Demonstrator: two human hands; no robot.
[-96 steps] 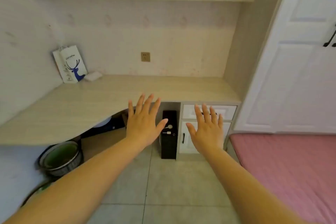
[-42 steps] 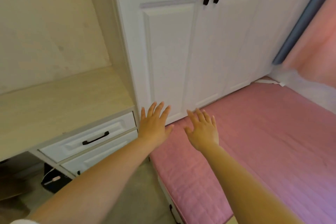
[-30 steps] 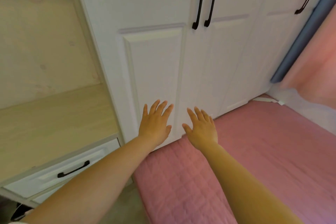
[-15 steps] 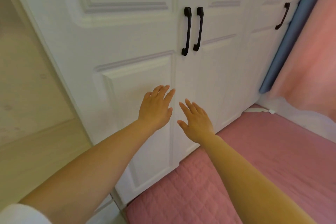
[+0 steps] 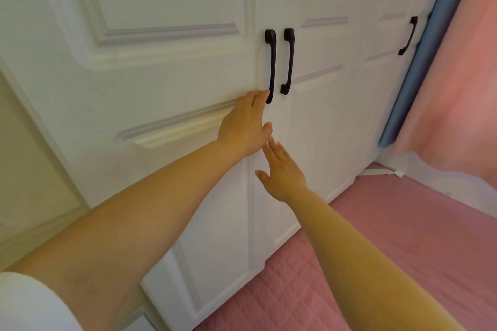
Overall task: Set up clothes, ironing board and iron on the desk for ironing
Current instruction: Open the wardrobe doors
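At centre frame the left hand [image 5: 243,126] reaches up with fingers straight, its fingertips [image 5: 262,94] at the lower end of the left black handle [image 5: 270,66], not yet curled round it; the right hand [image 5: 282,172], just below, is flat and relaxed, holding nothing; the right black handle [image 5: 287,60] stands untouched beside the first; the wardrobe doors [image 5: 161,94] are closed, so clothes, ironing board and iron are nowhere in view, presumably inside; the handles look rigid and smooth, best hooked mid-bar with curled fingers; the tall door should swing lightly; the pink bed [image 5: 403,236] fills the lower right.
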